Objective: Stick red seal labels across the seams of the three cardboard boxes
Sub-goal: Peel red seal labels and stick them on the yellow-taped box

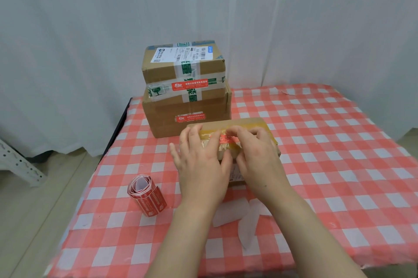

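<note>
Nearest me, two white backing strips (pixel 248 223) lay on the checked tablecloth (pixel 339 164), just below my wrists, not far from the table's near edge. Toward the near-left corner stood the roll of labels (pixel 148 196), tipped on its side, well apart from my left hand.

Both my hands were on the small box (pixel 255 125) in the middle of the table. My left hand (pixel 201 164) lay flat with fingers spread wide over the box's left end and near side. My right hand (pixel 255 155) rested on the right part of the top, fingers bent and close together, their tips pressing down on a red label (pixel 228 138). That label lay on the brown tape along the top of the box, between my two hands, its left end beside my left fingertips and its right part under my right fingertips. Neither hand gripped anything; both pressed down.

Just beyond the small box, touching or nearly touching it, sat the large box (pixel 187 108) near the far-left corner, with a red label on its front face (pixel 190 117). On it stood the top box (pixel 183 60), with a white shipping slip on its lid. Another red label (pixel 189 84) lay across the taped line where the two boxes met.
</note>
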